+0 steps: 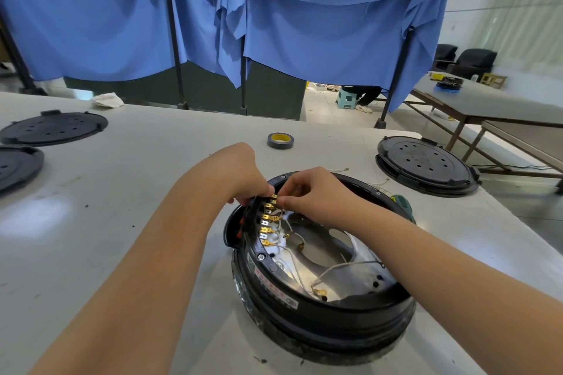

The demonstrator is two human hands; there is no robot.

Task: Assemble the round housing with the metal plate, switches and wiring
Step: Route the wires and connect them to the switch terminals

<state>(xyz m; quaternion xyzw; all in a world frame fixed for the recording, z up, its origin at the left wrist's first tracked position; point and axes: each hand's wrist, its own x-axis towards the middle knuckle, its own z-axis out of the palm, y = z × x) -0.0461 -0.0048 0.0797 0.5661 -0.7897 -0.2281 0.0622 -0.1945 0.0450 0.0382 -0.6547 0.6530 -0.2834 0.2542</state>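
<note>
Assembly workshop, long worktables (152, 143), hung blue cloth screens (304, 24), spare black covers (425, 163)

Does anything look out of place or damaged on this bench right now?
Mostly no. White wires lie loose inside the round housing, one trailing over its far rim, which suits unfinished wiring. The table shows dark specks and scuffs.

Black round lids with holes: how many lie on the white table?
3. One lid far left, one below it, cut by the frame edge, one right of the housing. Others may lie outside view.
</note>
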